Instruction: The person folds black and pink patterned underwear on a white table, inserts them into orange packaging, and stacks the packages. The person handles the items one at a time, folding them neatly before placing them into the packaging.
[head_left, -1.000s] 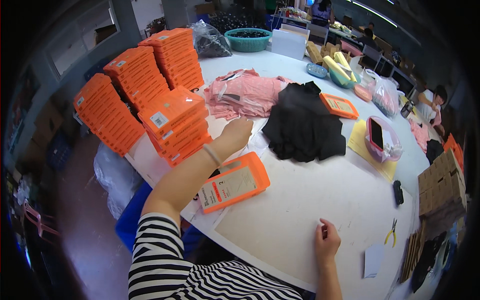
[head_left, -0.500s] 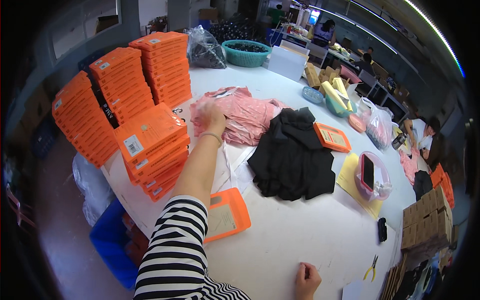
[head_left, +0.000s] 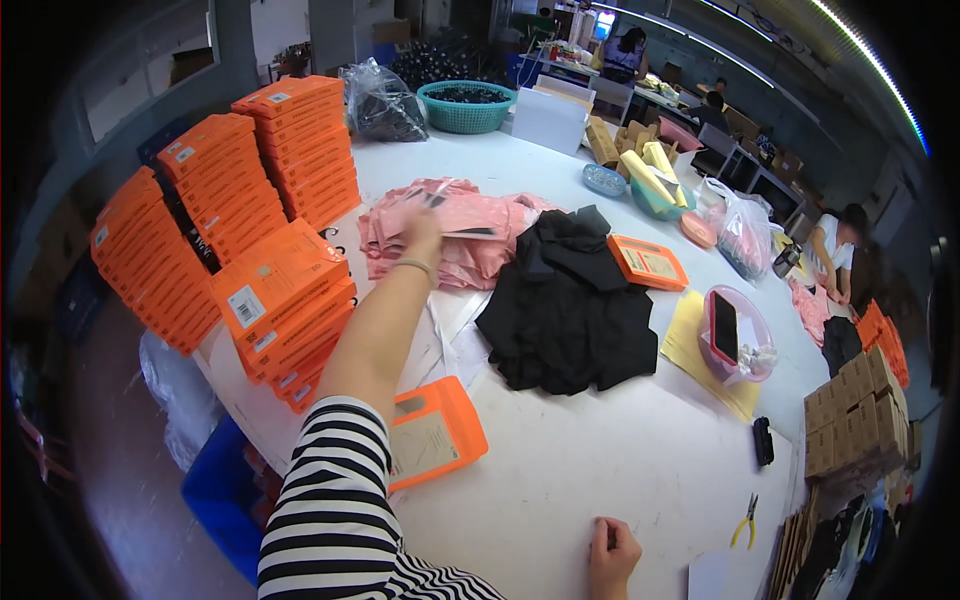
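Note:
My left hand [head_left: 422, 240] reaches over a pile of pink patterned cloth [head_left: 480, 262], its fingers smeared by motion. A pink layer with a pale, dark-edged strip is raised beside the fingers; whether they grip it I cannot tell. My right hand [head_left: 612, 555] rests loosely curled on the table near the front, with nothing visible in it. Right of the pink pile lies black cloth [head_left: 575, 325], with an orange flat box [head_left: 648, 262] against its far right side. Another orange box [head_left: 432, 440] with a cut-out window lies beside my left forearm.
Tall stacks of orange boxes [head_left: 285, 300] stand at the left. A teal basket [head_left: 466, 108] holds dark pieces at the back. Rightward are a pink basin [head_left: 755, 350] with a phone [head_left: 726, 328], yellow-handled pliers [head_left: 745, 522] and brown cartons [head_left: 850, 430]. A person [head_left: 835, 245] works at far right.
My left hand has moved from the left edge of the pink pile up onto its top, and a pink layer there is now raised. My right hand has stayed in place, curled.

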